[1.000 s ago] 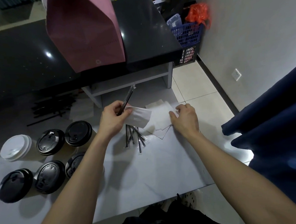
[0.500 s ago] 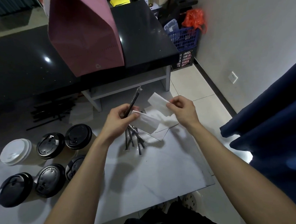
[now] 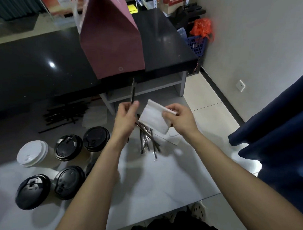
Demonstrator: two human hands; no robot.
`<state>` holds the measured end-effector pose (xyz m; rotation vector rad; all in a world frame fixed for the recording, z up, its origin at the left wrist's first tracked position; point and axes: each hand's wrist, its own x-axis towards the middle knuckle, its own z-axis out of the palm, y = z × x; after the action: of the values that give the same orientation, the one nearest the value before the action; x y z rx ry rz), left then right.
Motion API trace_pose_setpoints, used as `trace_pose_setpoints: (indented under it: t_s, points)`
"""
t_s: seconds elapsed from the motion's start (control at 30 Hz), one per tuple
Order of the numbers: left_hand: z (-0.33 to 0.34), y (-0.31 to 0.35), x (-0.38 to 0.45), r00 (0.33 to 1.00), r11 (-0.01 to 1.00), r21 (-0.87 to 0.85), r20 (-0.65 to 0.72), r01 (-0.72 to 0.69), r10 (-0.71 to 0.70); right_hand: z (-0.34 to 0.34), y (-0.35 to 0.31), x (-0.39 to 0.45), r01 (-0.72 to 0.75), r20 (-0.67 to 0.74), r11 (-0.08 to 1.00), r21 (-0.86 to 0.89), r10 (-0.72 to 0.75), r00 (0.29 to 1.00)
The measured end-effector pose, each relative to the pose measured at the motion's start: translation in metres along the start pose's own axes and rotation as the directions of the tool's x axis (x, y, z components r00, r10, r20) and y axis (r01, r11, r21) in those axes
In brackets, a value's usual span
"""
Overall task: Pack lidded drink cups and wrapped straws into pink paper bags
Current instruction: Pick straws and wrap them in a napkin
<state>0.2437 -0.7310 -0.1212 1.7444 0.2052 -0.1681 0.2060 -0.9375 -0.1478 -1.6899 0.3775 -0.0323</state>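
Head view: left hand (image 3: 125,117) pinches thin wrapped straw (image 3: 132,91); right hand (image 3: 180,119) grips folded white napkin (image 3: 153,119).

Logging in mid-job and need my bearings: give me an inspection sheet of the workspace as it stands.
Surface: white marble-look table; glossy black counter behind.
Job's things: pink paper bag upright on counter; five black-lidded cups and one white-lidded cup at left; loose wrapped straws on table.
Clutter: white paper napkins; dark straw pile in shadow.
Hands: left hand pinches one wrapped straw; right hand holds a white napkin.
Cables: nothing seen.
Surroundings: blue plastic crate, orange bag, dark blue fabric.
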Motion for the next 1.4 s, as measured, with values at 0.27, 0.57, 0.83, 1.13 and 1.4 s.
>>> trace_pose_setpoints:
  t_s: [0.27, 0.57, 0.83, 1.13, 1.4]
  points:
    - [-0.024, 0.005, -0.016, 0.961, 0.981, 0.047, 0.215, -0.187, 0.173, 0.049, -0.029, -0.028, 0.040, -0.134, 0.975, 0.218, -0.011, 0.991]
    - [-0.062, 0.006, -0.055, 0.887, 0.930, 0.091, 0.345, -0.357, 0.307, 0.068, -0.055, -0.092, 0.143, -0.234, 0.944, 0.297, -0.073, 0.969]
    - [-0.146, -0.012, -0.138, 0.910, 0.936, 0.058, 0.260, -0.348, 0.323, 0.124, -0.057, -0.186, 0.213, -0.147, 0.955, 0.204, -0.185, 0.972]
    - [-0.382, -0.027, -0.234, 0.911, 0.851, 0.342, 0.043, -0.399, 0.410, 0.253, -0.106, -0.274, 0.356, 0.145, 0.902, 0.245, -0.397, 0.906]
    - [-0.621, -0.037, -0.237, 0.842, 0.785, 0.453, -0.122, -0.424, 0.525, 0.448, -0.176, -0.305, 0.491, 0.323, 0.821, 0.292, -0.568, 0.757]
